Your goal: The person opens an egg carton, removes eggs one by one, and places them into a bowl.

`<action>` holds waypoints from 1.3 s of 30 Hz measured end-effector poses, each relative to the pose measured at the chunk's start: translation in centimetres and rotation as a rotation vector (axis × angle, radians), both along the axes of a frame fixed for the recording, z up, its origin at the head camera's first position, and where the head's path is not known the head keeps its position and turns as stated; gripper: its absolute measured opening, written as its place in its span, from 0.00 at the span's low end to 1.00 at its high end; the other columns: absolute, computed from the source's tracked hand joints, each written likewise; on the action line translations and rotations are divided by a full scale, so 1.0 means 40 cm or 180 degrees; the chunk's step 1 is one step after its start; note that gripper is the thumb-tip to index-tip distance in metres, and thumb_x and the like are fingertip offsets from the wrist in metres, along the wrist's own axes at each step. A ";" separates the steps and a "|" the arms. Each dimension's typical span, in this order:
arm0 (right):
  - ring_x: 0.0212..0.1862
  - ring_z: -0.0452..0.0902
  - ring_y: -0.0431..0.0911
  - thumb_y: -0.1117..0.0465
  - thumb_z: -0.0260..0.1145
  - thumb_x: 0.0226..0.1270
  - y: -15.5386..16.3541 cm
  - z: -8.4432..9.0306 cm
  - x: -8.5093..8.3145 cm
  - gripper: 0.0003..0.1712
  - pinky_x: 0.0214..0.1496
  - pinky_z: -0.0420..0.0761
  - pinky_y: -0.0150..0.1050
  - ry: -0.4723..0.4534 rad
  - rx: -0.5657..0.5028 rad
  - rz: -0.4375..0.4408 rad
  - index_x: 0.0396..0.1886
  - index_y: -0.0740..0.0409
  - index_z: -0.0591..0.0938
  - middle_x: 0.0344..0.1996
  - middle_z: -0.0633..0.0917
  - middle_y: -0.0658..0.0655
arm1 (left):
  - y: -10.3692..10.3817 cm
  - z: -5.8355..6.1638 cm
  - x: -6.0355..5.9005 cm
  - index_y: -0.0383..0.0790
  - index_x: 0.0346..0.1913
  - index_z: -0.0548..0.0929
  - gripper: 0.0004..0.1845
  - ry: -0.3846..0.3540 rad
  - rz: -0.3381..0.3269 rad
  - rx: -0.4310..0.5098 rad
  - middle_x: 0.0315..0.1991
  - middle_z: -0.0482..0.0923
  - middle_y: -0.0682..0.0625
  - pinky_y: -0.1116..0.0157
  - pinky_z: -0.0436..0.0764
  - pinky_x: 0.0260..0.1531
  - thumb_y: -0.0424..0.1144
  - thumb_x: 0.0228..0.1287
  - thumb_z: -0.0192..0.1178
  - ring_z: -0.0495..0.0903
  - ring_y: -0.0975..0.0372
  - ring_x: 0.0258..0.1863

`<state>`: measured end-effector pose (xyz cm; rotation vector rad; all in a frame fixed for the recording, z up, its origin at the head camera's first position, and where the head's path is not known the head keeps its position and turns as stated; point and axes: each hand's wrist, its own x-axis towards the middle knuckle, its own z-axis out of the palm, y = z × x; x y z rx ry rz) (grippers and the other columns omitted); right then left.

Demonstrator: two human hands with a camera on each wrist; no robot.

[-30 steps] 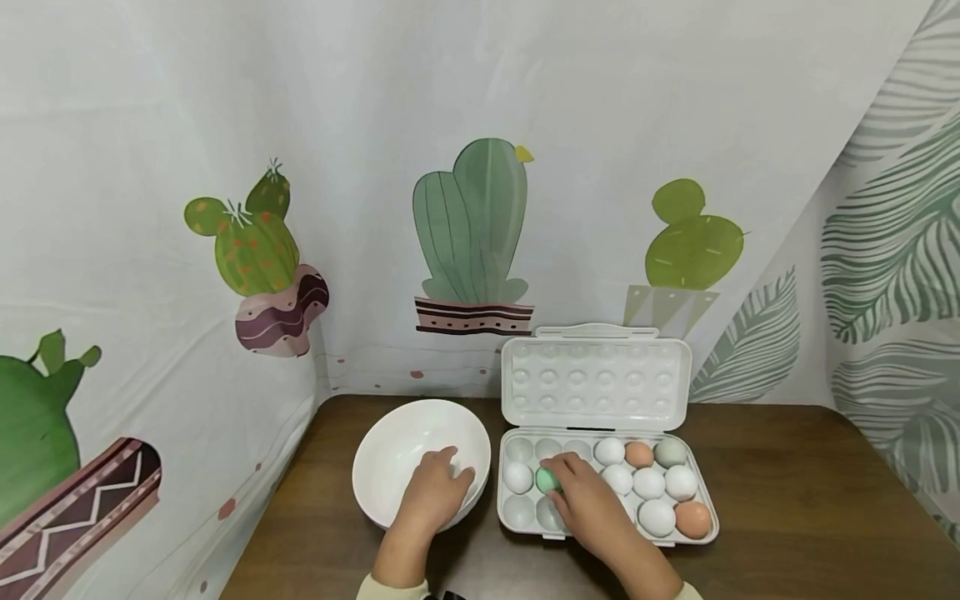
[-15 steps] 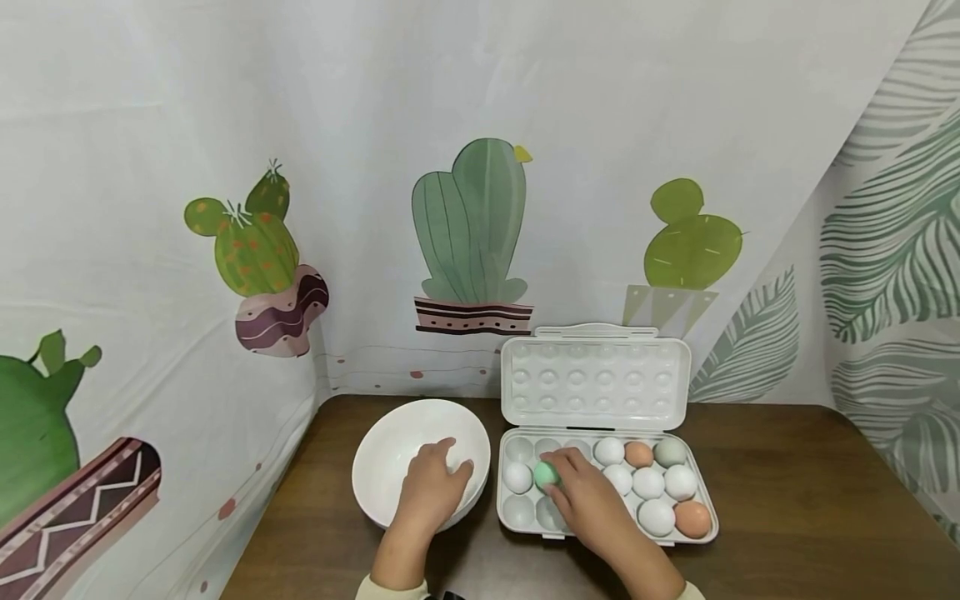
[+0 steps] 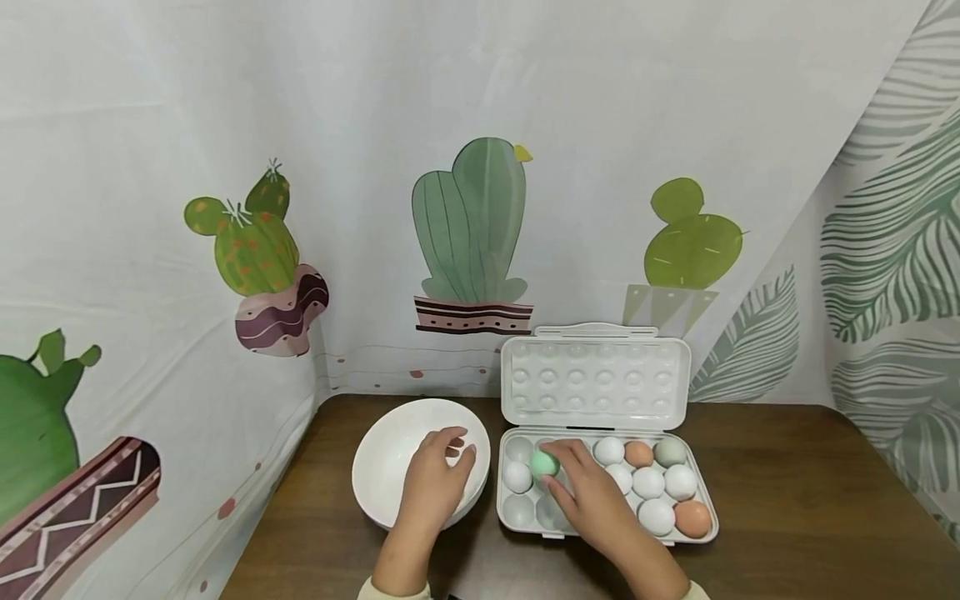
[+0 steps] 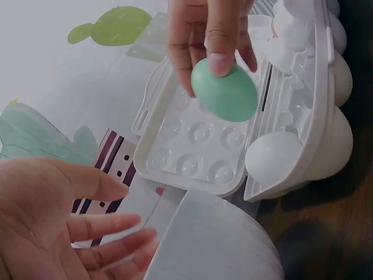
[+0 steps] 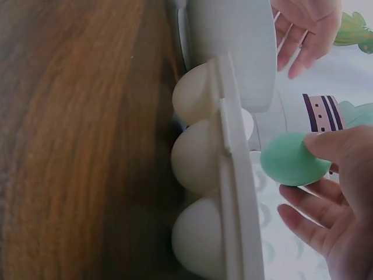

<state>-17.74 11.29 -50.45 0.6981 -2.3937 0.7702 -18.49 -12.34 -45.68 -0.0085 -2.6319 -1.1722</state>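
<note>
My right hand [image 3: 600, 496] pinches a mint-green egg [image 3: 544, 463] between thumb and fingers, lifted clear over the left part of the egg carton [image 3: 596, 417]. In the left wrist view the thumb lies along the top of the egg [image 4: 227, 96]. Several white eggs, two brown ones and a pale grey-green egg [image 3: 670, 452] sit in the carton, mostly to the right; a lone white egg [image 3: 517, 477] lies at its left. Over the white bowl [image 3: 378, 462] hovers my left hand [image 3: 435, 487], its fingers loosely bent and holding nothing.
The carton's lid [image 3: 596, 383] stands raised at the back, near the cactus-print cloth [image 3: 585, 100]. Bowl and carton stand side by side on a dark wooden table [image 3: 795, 500], with a narrow gap between them.
My right hand has raised the green egg and moved it slightly back and left. The left hand stays over the bowl, its fingers shifting a little rightward.
</note>
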 end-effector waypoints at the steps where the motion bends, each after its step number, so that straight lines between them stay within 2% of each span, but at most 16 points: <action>1: 0.51 0.83 0.45 0.60 0.74 0.62 0.000 0.003 0.001 0.26 0.51 0.84 0.42 0.0033 -0.0034 0.0017 0.60 0.56 0.80 0.52 0.80 0.51 | 0.003 0.002 0.001 0.39 0.52 0.85 0.15 0.0041 -0.0046 0.0025 0.42 0.84 0.49 0.60 0.80 0.43 0.39 0.65 0.63 0.84 0.58 0.42; 4: 0.52 0.83 0.45 0.62 0.74 0.62 0.000 0.010 0.003 0.27 0.52 0.84 0.42 0.0066 -0.0162 0.0095 0.61 0.55 0.79 0.54 0.80 0.50 | 0.014 0.006 0.005 0.40 0.53 0.85 0.15 0.0141 -0.0217 0.0053 0.43 0.84 0.49 0.63 0.81 0.42 0.37 0.65 0.63 0.84 0.60 0.42; 8: 0.54 0.82 0.43 0.64 0.72 0.64 -0.002 0.016 0.004 0.27 0.55 0.83 0.39 -0.0007 -0.0372 0.0193 0.62 0.55 0.78 0.55 0.79 0.48 | 0.030 0.010 0.010 0.41 0.55 0.84 0.16 0.0186 -0.0490 0.0113 0.46 0.83 0.50 0.61 0.83 0.45 0.37 0.66 0.63 0.84 0.59 0.44; 15: 0.57 0.80 0.41 0.63 0.71 0.66 -0.006 0.022 0.010 0.26 0.58 0.82 0.36 -0.0121 -0.0555 0.0321 0.63 0.53 0.77 0.58 0.78 0.47 | 0.048 0.004 0.022 0.41 0.61 0.81 0.19 0.0013 -0.1027 0.0181 0.53 0.81 0.49 0.61 0.85 0.49 0.34 0.68 0.58 0.84 0.59 0.50; 20: 0.57 0.79 0.39 0.61 0.68 0.69 -0.008 0.029 0.016 0.26 0.58 0.82 0.39 -0.0260 -0.0604 0.0353 0.65 0.50 0.75 0.59 0.77 0.46 | 0.058 0.009 0.029 0.40 0.64 0.79 0.23 -0.0045 -0.1342 0.0275 0.57 0.80 0.47 0.56 0.84 0.52 0.33 0.66 0.61 0.83 0.55 0.54; 27: 0.55 0.79 0.41 0.63 0.67 0.70 -0.011 0.029 0.017 0.26 0.55 0.83 0.40 -0.0172 -0.0720 0.0426 0.66 0.53 0.75 0.58 0.78 0.49 | 0.076 0.011 0.037 0.44 0.63 0.80 0.24 0.0114 -0.1490 0.0223 0.57 0.80 0.51 0.60 0.85 0.48 0.34 0.62 0.66 0.83 0.58 0.52; 34: 0.54 0.80 0.42 0.64 0.68 0.69 -0.018 0.033 0.022 0.26 0.56 0.81 0.32 -0.0218 -0.0939 0.0496 0.66 0.51 0.75 0.57 0.79 0.50 | 0.079 0.004 0.036 0.47 0.64 0.79 0.25 0.0057 -0.1509 0.0268 0.57 0.79 0.53 0.57 0.85 0.49 0.40 0.64 0.68 0.82 0.61 0.52; 39: 0.55 0.80 0.42 0.66 0.68 0.68 -0.024 0.034 0.026 0.26 0.56 0.82 0.31 -0.0293 -0.1117 0.0562 0.65 0.52 0.75 0.56 0.80 0.51 | 0.082 -0.002 0.037 0.46 0.64 0.78 0.26 0.0052 -0.1508 0.0323 0.57 0.78 0.53 0.64 0.85 0.46 0.42 0.64 0.69 0.81 0.62 0.51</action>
